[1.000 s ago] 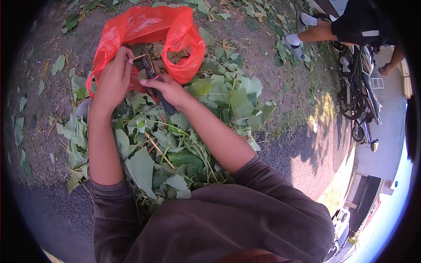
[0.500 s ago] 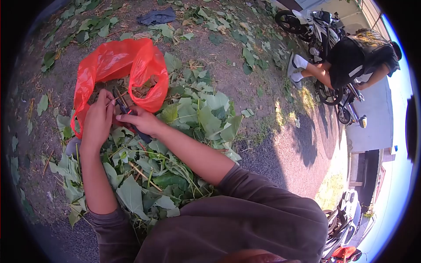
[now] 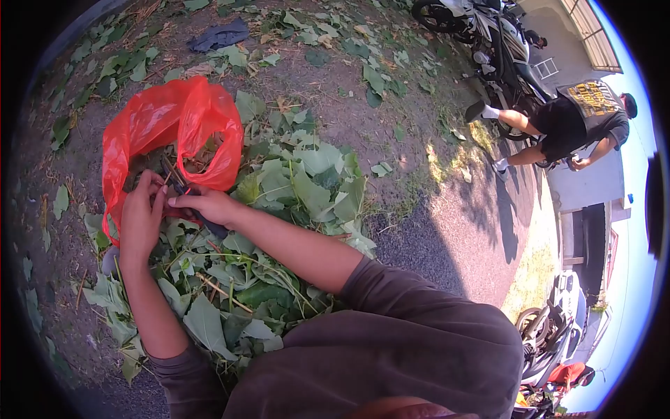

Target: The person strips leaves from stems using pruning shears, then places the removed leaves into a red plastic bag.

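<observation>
A red plastic bag (image 3: 143,126) stands with its mouth spread on the ground, brown cut bits showing inside it. At its near edge, my right hand (image 3: 213,208) is closed around dark-handled pruning shears (image 3: 180,186), their blades directed into the bag. My left hand (image 3: 141,215) sits right beside the blades, its fingers pinched on a thin stem (image 3: 167,174). Under my forearms lies a heap of cut green leaves (image 3: 209,321) and stalks.
More leaves (image 3: 314,181) lie to the right of the bag, and a dark cloth (image 3: 220,35) lies beyond it. A person (image 3: 579,115) walks by a parked motorcycle (image 3: 499,45) at upper right. Other motorcycles (image 3: 558,328) and a person in orange (image 3: 569,375) are at lower right.
My view has shifted slightly, so the bag and hands appear farther left. Both hands keep their hold at the bag's mouth. The person by the motorcycle has stepped along, legs apart.
</observation>
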`<state>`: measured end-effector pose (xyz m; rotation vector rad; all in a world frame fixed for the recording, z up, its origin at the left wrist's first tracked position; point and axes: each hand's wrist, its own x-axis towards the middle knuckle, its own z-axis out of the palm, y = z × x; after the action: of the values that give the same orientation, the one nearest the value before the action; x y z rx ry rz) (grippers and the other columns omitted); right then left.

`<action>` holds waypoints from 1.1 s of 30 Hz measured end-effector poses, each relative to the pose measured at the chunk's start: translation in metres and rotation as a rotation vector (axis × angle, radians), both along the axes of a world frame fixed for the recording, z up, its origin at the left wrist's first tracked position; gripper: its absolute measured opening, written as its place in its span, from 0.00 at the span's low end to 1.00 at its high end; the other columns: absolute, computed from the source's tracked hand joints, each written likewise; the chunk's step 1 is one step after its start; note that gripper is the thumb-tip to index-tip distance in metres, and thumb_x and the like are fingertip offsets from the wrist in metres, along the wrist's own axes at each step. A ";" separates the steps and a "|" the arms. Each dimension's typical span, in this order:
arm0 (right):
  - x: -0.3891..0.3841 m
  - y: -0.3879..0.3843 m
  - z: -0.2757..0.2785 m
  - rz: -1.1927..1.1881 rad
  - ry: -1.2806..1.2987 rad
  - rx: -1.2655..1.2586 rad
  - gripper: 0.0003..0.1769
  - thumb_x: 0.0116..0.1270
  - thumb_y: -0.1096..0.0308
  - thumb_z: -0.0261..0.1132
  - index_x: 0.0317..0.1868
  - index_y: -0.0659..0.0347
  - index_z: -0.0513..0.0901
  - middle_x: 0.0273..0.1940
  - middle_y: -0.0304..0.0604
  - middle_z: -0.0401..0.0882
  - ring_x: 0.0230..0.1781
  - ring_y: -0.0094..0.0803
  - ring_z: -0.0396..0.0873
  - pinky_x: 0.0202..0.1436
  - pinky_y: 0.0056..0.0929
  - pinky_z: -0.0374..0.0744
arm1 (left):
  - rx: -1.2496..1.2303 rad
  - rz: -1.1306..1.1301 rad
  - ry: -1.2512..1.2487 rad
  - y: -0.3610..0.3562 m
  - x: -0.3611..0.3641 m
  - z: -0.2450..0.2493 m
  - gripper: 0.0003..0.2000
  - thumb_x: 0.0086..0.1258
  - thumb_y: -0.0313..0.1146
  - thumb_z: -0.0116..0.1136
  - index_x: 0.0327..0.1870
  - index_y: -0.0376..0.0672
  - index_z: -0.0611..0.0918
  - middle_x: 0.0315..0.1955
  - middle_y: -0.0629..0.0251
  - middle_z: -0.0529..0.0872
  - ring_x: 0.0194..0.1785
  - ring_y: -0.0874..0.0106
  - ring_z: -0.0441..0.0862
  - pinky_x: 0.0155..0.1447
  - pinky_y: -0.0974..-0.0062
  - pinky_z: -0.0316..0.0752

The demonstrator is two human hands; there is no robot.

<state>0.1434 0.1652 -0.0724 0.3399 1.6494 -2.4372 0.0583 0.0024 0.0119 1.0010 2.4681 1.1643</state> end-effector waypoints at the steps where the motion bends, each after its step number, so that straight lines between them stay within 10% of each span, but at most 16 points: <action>1: 0.000 -0.001 0.001 -0.014 -0.005 0.009 0.15 0.75 0.53 0.73 0.51 0.53 0.85 0.31 0.28 0.78 0.30 0.19 0.75 0.34 0.22 0.72 | 0.005 0.006 0.018 0.000 0.000 -0.002 0.06 0.81 0.24 0.57 0.52 0.34 0.76 0.32 0.51 0.88 0.36 0.58 0.86 0.43 0.62 0.76; 15: 0.002 0.002 0.001 0.048 -0.044 0.052 0.18 0.75 0.52 0.71 0.57 0.53 0.87 0.36 0.30 0.82 0.34 0.20 0.77 0.38 0.25 0.74 | 0.007 0.039 0.027 -0.001 -0.001 -0.001 0.05 0.81 0.23 0.58 0.51 0.34 0.78 0.29 0.57 0.87 0.30 0.71 0.85 0.37 0.68 0.76; 33: 0.003 0.001 0.008 0.025 -0.001 -0.041 0.17 0.74 0.49 0.74 0.45 0.54 0.83 0.30 0.29 0.76 0.29 0.20 0.74 0.34 0.23 0.71 | -0.083 0.019 0.140 -0.001 0.005 0.018 0.06 0.78 0.26 0.61 0.50 0.36 0.81 0.35 0.48 0.89 0.38 0.51 0.89 0.42 0.56 0.80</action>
<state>0.1459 0.1663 -0.0644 0.3129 1.5905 -2.4481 0.0636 0.0016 0.0300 1.0723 2.6158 1.0193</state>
